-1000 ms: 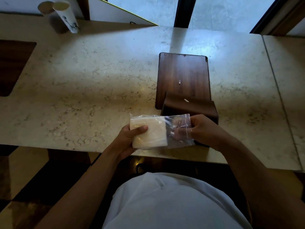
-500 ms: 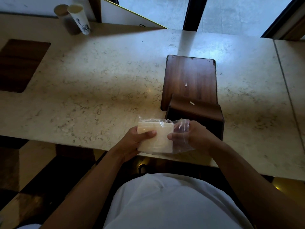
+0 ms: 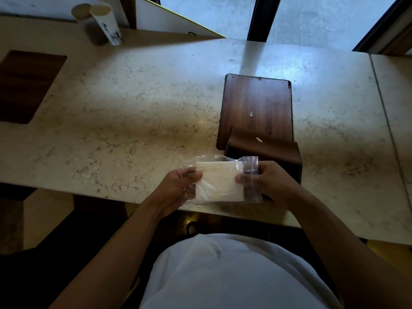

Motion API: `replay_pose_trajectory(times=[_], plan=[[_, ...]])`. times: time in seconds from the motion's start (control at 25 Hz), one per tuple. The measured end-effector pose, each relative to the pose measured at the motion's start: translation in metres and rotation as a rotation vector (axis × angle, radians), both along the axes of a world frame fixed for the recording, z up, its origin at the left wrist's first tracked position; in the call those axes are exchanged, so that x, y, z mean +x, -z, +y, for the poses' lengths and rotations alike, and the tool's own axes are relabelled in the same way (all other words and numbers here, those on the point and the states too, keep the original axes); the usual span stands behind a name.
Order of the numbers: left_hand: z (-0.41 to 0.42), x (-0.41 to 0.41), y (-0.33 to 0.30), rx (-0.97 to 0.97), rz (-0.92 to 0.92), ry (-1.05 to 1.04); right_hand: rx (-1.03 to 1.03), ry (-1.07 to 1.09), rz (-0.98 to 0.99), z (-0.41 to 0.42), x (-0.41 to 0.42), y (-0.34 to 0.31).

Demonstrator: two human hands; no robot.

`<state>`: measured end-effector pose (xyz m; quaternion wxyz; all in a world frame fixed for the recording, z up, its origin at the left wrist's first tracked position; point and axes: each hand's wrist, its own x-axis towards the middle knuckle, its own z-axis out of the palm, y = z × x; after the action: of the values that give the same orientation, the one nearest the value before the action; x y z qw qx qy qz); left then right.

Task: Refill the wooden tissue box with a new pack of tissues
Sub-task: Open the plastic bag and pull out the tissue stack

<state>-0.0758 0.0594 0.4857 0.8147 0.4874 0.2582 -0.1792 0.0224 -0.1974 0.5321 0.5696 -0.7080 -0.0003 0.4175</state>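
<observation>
A pack of white tissues (image 3: 219, 181) in a clear plastic bag is held over the near edge of the marble table (image 3: 133, 112). My left hand (image 3: 178, 187) grips the pack's left end. My right hand (image 3: 267, 181) pinches the bag's open right end, thumb on the plastic. Just behind the pack stands the dark wooden tissue box (image 3: 267, 150), partly hidden by the bag and my right hand. Its flat wooden panel (image 3: 256, 108) lies on the table beyond it, touching the box.
Two paper tubes (image 3: 104, 23) stand at the far left corner of the table. A dark wooden inset (image 3: 26, 85) sits in the tabletop at the left. A seam (image 3: 385, 121) divides the table at the right. A window runs behind.
The tissues have slid right inside the bag toward its open end. My left hand's grip shifted to the pack's left end. Both hands stayed over the table's near edge.
</observation>
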Motion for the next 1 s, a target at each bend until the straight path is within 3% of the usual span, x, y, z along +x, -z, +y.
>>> replay_pose_trajectory(times=[0.16, 0.36, 0.56, 1.0], plan=[[0.012, 0.002, 0.007, -0.025, -0.007, -0.06, 0.024, 0.152, 0.015, -0.007, 0.01, 0.01], [0.035, -0.003, 0.019, 0.016, 0.054, -0.19, -0.017, 0.356, -0.123, -0.013, 0.017, 0.017], [0.058, -0.017, 0.039, -0.031, 0.186, -0.43, 0.004, 0.473, -0.138, -0.015, 0.021, 0.022], [0.003, -0.003, 0.053, -0.234, 0.374, -0.854, 0.021, 0.471, -0.089, 0.001, 0.01, 0.05]])
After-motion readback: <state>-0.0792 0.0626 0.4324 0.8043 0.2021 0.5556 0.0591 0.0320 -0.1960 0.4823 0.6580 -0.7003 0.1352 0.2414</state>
